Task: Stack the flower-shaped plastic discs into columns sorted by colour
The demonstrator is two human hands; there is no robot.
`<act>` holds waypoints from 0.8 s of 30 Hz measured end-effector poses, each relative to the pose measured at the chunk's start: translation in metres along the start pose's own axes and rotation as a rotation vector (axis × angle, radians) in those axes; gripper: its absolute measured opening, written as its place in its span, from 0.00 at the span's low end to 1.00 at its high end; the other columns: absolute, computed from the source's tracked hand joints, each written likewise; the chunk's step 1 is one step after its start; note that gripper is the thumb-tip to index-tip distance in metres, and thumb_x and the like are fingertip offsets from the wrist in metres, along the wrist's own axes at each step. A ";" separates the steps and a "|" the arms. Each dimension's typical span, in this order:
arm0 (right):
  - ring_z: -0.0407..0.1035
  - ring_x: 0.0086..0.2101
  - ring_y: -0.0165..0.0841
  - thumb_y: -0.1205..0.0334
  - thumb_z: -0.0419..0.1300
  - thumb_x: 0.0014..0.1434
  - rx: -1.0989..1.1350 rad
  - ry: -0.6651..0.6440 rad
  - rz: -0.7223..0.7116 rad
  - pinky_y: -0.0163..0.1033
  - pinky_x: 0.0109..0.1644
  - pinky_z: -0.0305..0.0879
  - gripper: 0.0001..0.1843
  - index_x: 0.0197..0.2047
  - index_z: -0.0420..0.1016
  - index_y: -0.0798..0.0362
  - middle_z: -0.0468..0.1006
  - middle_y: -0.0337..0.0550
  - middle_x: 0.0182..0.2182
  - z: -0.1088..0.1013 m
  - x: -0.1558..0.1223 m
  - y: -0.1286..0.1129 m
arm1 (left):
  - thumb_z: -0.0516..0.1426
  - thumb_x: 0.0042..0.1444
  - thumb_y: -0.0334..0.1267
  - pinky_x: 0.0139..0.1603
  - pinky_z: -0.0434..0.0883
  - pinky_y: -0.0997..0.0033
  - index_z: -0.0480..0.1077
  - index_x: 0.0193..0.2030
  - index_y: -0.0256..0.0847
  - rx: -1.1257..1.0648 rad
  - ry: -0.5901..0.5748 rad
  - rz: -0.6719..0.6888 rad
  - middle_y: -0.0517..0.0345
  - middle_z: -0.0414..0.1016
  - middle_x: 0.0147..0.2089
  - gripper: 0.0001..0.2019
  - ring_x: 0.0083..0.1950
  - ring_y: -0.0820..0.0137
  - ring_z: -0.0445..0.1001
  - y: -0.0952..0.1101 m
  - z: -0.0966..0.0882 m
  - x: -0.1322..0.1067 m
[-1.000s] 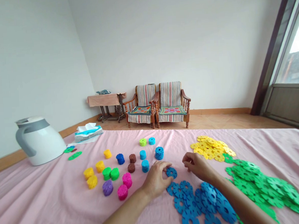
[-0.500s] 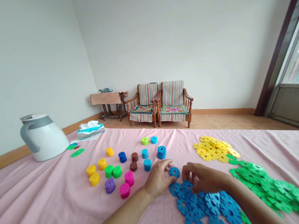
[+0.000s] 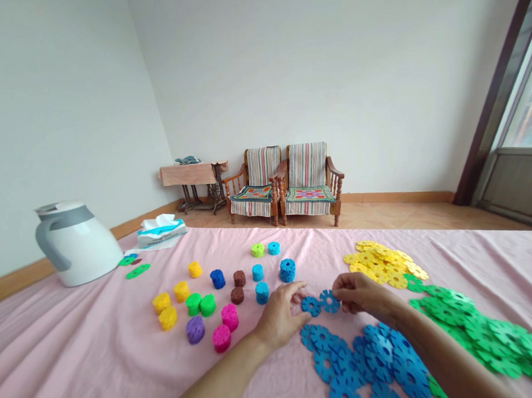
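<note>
My left hand [image 3: 282, 314] pinches a blue snowflake disc [image 3: 310, 306] just above the pink cloth. My right hand [image 3: 361, 295] pinches a second blue disc [image 3: 330, 301], whose edge touches the first one. Below both hands lies a pile of blue discs [image 3: 364, 364]. To the right are a heap of green discs [image 3: 481, 330] and, farther back, a heap of yellow discs [image 3: 384, 262]. Left of my hands stand several short stacked cylinders in many colours, among them a blue one [image 3: 287, 270] and a pink one [image 3: 222, 338].
A white kettle [image 3: 77, 243] stands at the far left on the pink tablecloth [image 3: 77, 354], with a tissue pack [image 3: 161, 230] and a few green pieces [image 3: 138, 270] beside it. Two wooden armchairs [image 3: 285, 184] and a small table [image 3: 193, 182] stand against the back wall.
My right hand dipped into the blue pile, came up with a blue disc and brought it against the disc in my left hand. The camera view shifted slightly.
</note>
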State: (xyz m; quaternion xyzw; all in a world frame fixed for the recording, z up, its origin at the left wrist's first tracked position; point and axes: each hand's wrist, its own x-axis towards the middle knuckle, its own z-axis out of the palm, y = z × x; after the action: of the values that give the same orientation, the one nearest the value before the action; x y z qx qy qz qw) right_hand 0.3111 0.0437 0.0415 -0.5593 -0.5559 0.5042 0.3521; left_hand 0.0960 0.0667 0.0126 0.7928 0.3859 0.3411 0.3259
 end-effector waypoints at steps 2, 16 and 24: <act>0.62 0.17 0.23 0.58 0.60 0.45 0.084 0.070 0.028 0.29 0.21 0.54 0.08 0.25 0.67 0.54 0.71 0.35 0.15 0.008 0.004 0.000 | 0.61 0.41 0.27 0.43 0.67 0.70 0.68 0.53 0.42 -0.005 0.001 0.001 0.56 0.75 0.44 0.28 0.42 0.67 0.71 0.000 0.000 0.000; 0.61 0.14 0.24 0.68 0.56 0.47 0.144 0.137 0.065 0.29 0.19 0.58 0.06 0.21 0.65 0.52 0.70 0.33 0.12 0.041 0.010 -0.004 | 0.62 0.40 0.26 0.45 0.67 0.69 0.66 0.54 0.42 0.016 0.026 -0.019 0.56 0.74 0.44 0.30 0.42 0.68 0.71 -0.002 0.001 -0.001; 0.65 0.15 0.24 0.69 0.57 0.48 0.122 0.133 0.108 0.28 0.20 0.61 0.05 0.23 0.66 0.53 0.72 0.34 0.13 0.035 0.016 0.004 | 0.61 0.40 0.25 0.44 0.67 0.70 0.68 0.51 0.41 0.016 0.022 0.005 0.58 0.74 0.43 0.27 0.41 0.69 0.71 0.003 0.001 0.000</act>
State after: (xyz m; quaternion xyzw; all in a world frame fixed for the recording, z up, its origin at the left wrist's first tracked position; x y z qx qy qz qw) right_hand 0.2766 0.0529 0.0268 -0.5982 -0.4684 0.5174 0.3938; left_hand 0.0979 0.0649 0.0146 0.7925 0.3901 0.3478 0.3144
